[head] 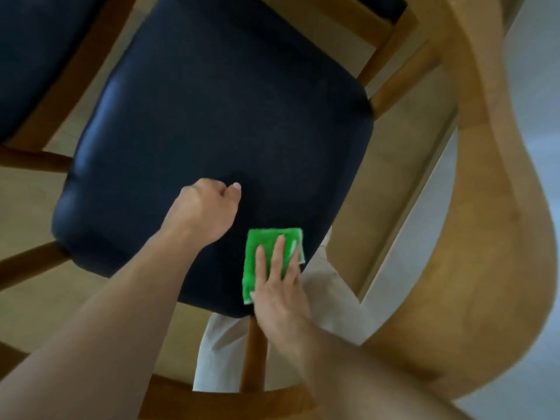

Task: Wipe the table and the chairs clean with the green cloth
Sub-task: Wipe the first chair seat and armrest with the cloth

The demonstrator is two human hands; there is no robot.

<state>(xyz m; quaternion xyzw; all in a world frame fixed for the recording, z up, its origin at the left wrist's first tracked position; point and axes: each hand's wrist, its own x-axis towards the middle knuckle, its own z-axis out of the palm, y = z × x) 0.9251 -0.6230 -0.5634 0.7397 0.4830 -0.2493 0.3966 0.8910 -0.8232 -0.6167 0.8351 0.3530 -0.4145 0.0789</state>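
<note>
A chair with a dark blue padded seat (212,122) and a light wooden frame fills the middle of the view. The folded green cloth (266,247) lies flat on the near right corner of the seat. My right hand (280,286) presses on the cloth with straight, spread fingers. My left hand (206,207) rests on the seat just left of the cloth, its fingers curled into a loose fist that holds nothing.
A second dark-seated chair (33,56) stands at the upper left. The curved wooden chair back (485,237) sweeps down the right side. Below lie a pale wooden floor (24,201) and my light trousers (218,353).
</note>
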